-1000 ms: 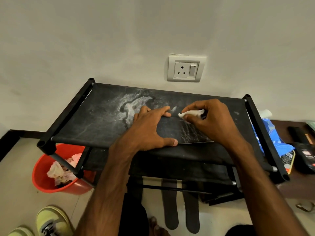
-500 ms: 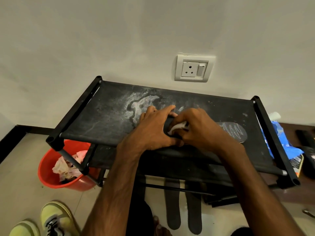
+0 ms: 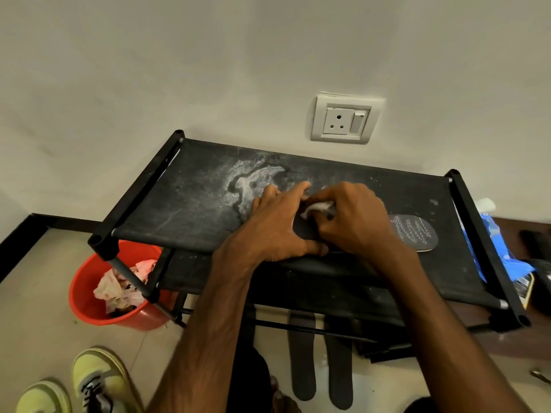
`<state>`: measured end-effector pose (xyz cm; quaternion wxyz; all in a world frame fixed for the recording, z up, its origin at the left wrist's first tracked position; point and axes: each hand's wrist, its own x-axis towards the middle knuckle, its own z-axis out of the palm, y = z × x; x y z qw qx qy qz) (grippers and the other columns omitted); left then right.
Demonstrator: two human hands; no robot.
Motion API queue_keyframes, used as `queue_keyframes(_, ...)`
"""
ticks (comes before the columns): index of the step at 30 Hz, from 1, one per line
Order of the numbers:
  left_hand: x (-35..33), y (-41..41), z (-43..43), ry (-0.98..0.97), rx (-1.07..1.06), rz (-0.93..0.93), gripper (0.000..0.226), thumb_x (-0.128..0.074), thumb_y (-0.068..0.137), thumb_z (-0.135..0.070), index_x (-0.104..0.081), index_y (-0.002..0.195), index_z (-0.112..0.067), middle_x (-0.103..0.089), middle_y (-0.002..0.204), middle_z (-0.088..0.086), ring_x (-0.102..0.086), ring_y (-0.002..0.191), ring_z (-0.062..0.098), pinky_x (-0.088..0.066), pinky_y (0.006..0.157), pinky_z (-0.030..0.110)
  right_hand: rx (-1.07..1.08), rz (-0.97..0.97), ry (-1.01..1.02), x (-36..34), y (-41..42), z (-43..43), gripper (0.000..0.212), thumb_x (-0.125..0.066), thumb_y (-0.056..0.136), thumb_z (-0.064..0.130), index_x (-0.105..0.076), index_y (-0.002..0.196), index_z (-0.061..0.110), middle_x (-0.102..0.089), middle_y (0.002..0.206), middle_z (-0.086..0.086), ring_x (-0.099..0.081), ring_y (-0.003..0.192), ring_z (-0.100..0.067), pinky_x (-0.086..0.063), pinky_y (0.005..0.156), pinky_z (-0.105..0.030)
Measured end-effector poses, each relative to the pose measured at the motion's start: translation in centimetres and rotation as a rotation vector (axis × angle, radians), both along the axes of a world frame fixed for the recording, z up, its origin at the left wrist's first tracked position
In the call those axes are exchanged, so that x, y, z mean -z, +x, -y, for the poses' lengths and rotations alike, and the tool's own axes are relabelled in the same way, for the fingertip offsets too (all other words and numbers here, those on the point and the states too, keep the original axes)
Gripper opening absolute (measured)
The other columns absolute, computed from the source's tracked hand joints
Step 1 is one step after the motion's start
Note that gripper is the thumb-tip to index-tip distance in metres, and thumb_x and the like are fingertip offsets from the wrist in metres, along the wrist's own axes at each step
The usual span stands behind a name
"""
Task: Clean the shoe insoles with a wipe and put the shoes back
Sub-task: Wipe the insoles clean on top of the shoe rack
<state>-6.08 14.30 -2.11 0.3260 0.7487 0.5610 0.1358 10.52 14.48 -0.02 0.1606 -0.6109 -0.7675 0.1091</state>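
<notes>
A dark insole (image 3: 413, 232) lies on the black fabric top of the shoe rack (image 3: 190, 204), its patterned heel end showing at the right. My left hand (image 3: 277, 225) lies flat over the insole's left end, fingers spread and thumb along the near edge. My right hand (image 3: 348, 219) grips a crumpled white wipe (image 3: 316, 207) and presses it onto the insole right beside my left hand. Two more dark insoles (image 3: 302, 356) lie on the floor below the rack. A pair of yellow-green shoes (image 3: 95, 380) stands on the floor at the lower left.
A red bucket (image 3: 89, 305) with used wipes sits under the rack's left corner. A wall socket (image 3: 344, 120) is above the rack. A blue packet (image 3: 495, 242) and dark items lie on a brown surface to the right.
My right hand has drawn the wipe leftward along the insole, from its right part to beside my left hand, uncovering the patterned heel end. The view has shifted slightly.
</notes>
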Motion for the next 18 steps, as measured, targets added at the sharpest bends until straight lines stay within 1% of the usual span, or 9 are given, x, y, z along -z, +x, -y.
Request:
queue_keyframes(2,0.1,0.1,0.0,-0.012,-0.009,-0.008,0.121,-0.086,0.064,-0.06,-0.009,0.157,-0.043,-0.023,0.15,0.005,-0.02,0.142,0.034,-0.029,0.114,0.054,0.077,0.012,0.021,-0.2,0.6,-0.4,0.027,-0.071,0.084,0.03,-0.078,0.108,0.043,-0.077,0.095,-0.001,-0.069,0.087,-0.027,-0.059,0.076,-0.042)
queue_keyframes(4,0.0,0.1,0.0,-0.009,-0.01,-0.01,0.122,-0.086,0.064,-0.059,-0.008,0.157,-0.043,-0.023,0.149,0.004,-0.021,0.141,0.034,-0.029,0.113,0.054,0.06,0.045,0.021,-0.1,0.3,-0.3,0.027,-0.071,0.085,0.029,-0.078,0.109,0.039,-0.076,0.098,-0.003,-0.069,0.089,-0.028,-0.059,0.077,-0.044)
queue_keyframes(5,0.0,0.0,0.0,-0.003,-0.01,-0.01,0.122,-0.087,0.065,-0.056,-0.008,0.157,-0.043,-0.025,0.147,0.004,-0.022,0.139,0.033,-0.029,0.113,0.053,0.02,0.054,0.012,-0.1,-0.2,-0.2,0.027,-0.07,0.085,0.028,-0.079,0.109,0.036,-0.076,0.097,-0.004,-0.069,0.088,-0.028,-0.059,0.076,-0.044)
queue_keyframes(7,0.0,-0.1,-0.1,0.004,-0.007,-0.006,0.118,-0.087,0.068,-0.043,-0.009,0.157,-0.042,-0.028,0.143,0.005,-0.026,0.136,0.033,-0.031,0.11,0.05,-0.075,0.007,-0.026,0.0,-1.3,0.3,0.027,-0.067,0.083,0.023,-0.079,0.106,0.029,-0.075,0.091,-0.004,-0.069,0.081,-0.027,-0.06,0.073,-0.045)
queue_keyframes(9,0.0,-0.2,-0.1,0.008,-0.001,-0.001,0.115,-0.084,0.07,-0.035,-0.01,0.156,-0.042,-0.029,0.14,0.007,-0.027,0.135,0.034,-0.032,0.109,0.05,-0.11,-0.028,-0.053,0.0,-1.8,0.5,0.028,-0.065,0.081,0.022,-0.079,0.104,0.028,-0.075,0.085,-0.002,-0.068,0.074,-0.025,-0.06,0.07,-0.043)
queue_keyframes(11,0.0,-0.1,-0.1,0.003,0.007,-0.002,0.118,-0.086,0.068,-0.047,-0.009,0.157,-0.042,-0.03,0.143,0.007,-0.026,0.136,0.033,-0.031,0.11,0.05,-0.06,0.009,-0.032,-0.1,-1.3,0.2,0.03,-0.067,0.081,0.025,-0.078,0.106,0.037,-0.075,0.087,0.001,-0.068,0.077,-0.024,-0.059,0.071,-0.04)
queue_keyframes(13,-0.1,0.0,0.0,-0.005,-0.001,-0.009,0.121,-0.086,0.065,-0.058,-0.008,0.157,-0.042,-0.027,0.146,0.005,-0.024,0.137,0.032,-0.03,0.111,0.051,0.035,0.031,-0.012,-0.2,-0.2,-0.4,0.03,-0.07,0.083,0.029,-0.078,0.109,0.042,-0.077,0.094,0.001,-0.069,0.085,-0.025,-0.058,0.075,-0.041)
queue_keyframes(15,0.0,0.0,0.1,-0.003,-0.008,-0.012,0.121,-0.085,0.065,-0.061,-0.008,0.156,-0.043,-0.025,0.147,0.004,-0.022,0.138,0.033,-0.029,0.111,0.051,0.08,0.048,-0.002,-0.2,0.5,-0.7,0.028,-0.071,0.086,0.03,-0.077,0.111,0.041,-0.077,0.101,-0.001,-0.069,0.092,-0.027,-0.059,0.08,-0.045)
queue_keyframes(18,-0.1,-0.1,0.1,0.006,0.005,0.008,0.121,-0.087,0.066,-0.057,-0.009,0.157,-0.041,-0.029,0.141,-0.005,-0.023,0.137,0.03,-0.027,0.112,0.05,-0.02,0.061,-0.012,-0.1,-0.2,-0.4,0.025,-0.071,0.088,0.026,-0.079,0.111,0.033,-0.076,0.101,-0.003,-0.069,0.088,-0.024,-0.06,0.078,-0.044)
